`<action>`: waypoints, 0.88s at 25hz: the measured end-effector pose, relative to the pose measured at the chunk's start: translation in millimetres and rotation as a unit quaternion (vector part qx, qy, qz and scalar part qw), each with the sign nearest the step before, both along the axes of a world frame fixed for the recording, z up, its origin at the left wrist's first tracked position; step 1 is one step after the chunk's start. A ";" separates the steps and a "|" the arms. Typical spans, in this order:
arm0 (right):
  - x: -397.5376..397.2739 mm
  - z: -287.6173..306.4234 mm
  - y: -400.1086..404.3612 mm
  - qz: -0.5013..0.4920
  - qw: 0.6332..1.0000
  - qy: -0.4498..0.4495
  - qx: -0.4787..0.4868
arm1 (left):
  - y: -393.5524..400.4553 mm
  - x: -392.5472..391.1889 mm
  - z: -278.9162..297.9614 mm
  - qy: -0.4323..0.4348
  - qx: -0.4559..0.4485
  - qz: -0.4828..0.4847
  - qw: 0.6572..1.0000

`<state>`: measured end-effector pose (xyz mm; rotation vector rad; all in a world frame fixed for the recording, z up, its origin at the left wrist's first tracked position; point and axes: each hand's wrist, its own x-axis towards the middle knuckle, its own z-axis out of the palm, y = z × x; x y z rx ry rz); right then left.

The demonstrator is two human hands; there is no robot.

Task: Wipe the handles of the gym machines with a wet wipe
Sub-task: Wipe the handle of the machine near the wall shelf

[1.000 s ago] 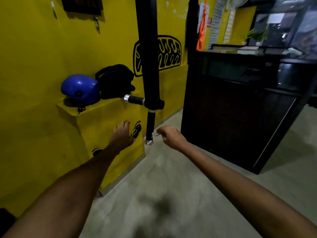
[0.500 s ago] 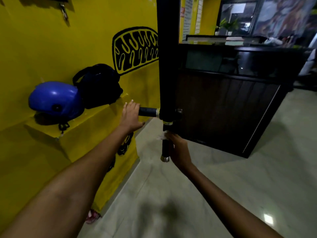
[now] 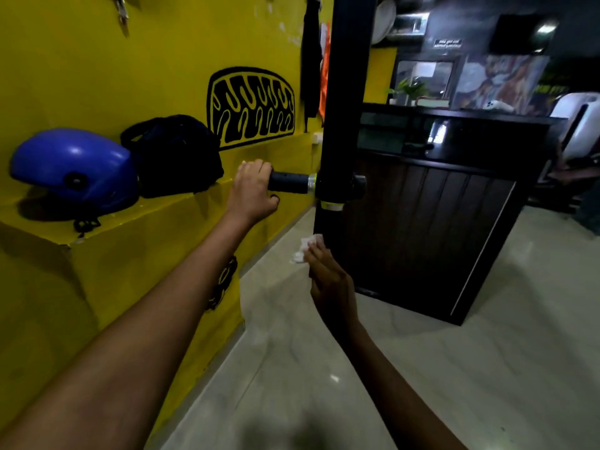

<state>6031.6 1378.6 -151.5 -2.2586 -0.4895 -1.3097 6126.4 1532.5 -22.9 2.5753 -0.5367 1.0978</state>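
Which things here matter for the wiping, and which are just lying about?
Job: left hand gripping the horizontal handle; right hand holding the wet wipe; black machine post.
Lying about: blue helmet, black bag, dark counter.

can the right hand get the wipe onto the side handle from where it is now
Probably only partly: the left hand grips the outer end of the side handle. The right hand with the wipe is below, nothing between it and the bare stretch.
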 end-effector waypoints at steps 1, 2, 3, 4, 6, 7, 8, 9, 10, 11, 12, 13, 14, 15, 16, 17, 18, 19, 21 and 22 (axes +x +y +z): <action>-3.5 0.5 -1.6 0.002 1.000 -0.012 0.013 | 0.6 -0.1 0.1 0.003 0.003 -0.005 1.000; -8.7 2.9 -2.3 0.001 0.999 -0.028 0.033 | -0.1 0.1 1.1 0.010 0.005 -0.008 1.000; -14.9 5.2 -1.4 -0.003 0.997 -0.052 0.055 | -1.0 -0.9 2.7 0.014 0.007 -0.012 1.000; -20.4 8.8 0.4 -0.008 0.994 -0.076 0.076 | -1.8 -2.3 4.6 0.021 0.010 -0.013 1.000; -23.2 19.6 1.3 -0.003 0.991 -0.102 0.082 | -1.6 -7.6 4.4 0.036 0.009 -0.004 0.999; -18.6 27.6 -0.7 -0.009 0.992 -0.107 0.071 | -2.6 -9.4 5.0 0.041 0.018 0.005 0.999; -10.0 33.8 -4.0 -0.024 0.993 -0.106 0.049 | -3.9 -10.7 5.2 0.047 0.029 0.017 0.998; -0.4 38.4 -6.8 -0.043 0.994 -0.102 0.013 | -5.0 -12.4 4.4 0.057 0.036 0.029 0.997; 9.0 40.5 -9.4 -0.061 0.993 -0.096 -0.035 | -6.6 -14.0 4.7 0.073 0.039 0.039 0.996; 17.8 39.8 -12.3 -0.078 0.989 -0.088 -0.088 | -8.0 -15.7 6.2 0.094 0.042 0.046 0.994; 25.5 37.2 -15.1 -0.096 0.982 -0.087 -0.135 | -8.8 -16.4 8.1 0.115 0.047 0.052 0.991; 31.0 33.9 -17.5 -0.110 0.976 -0.093 -0.165 | -9.0 -17.2 10.0 0.132 0.056 0.057 0.988; 34.4 31.1 -19.1 -0.117 0.972 -0.102 -0.178 | -9.4 -18.0 11.5 0.143 0.064 0.061 0.986; 35.1 29.4 -19.2 -0.115 0.971 -0.110 -0.178 | -9.7 -18.9 12.2 0.146 0.068 0.063 0.985; 34.7 28.1 -19.3 -0.112 0.971 -0.118 -0.173 | -9.8 -19.0 11.9 0.141 0.065 0.062 0.986; 35.0 26.7 -20.2 -0.108 0.971 -0.128 -0.168 | -10.0 -18.2 10.4 0.131 0.061 0.059 0.988; 36.8 24.7 -21.6 -0.107 0.971 -0.137 -0.164 | -10.0 -16.1 7.5 0.119 0.057 0.057 0.990; 38.5 22.9 -22.7 -0.105 0.971 -0.142 -0.161 | -9.8 -13.7 4.0 0.103 0.053 0.055 0.992; 39.6 21.5 -22.2 -0.099 0.972 -0.140 -0.158 | -9.5 -9.3 0.0 0.071 0.040 0.052 0.995; 40.1 22.4 -21.6 -0.104 0.973 -0.137 -0.155 | -9.1 -8.1 -0.4 0.064 0.037 0.049 0.996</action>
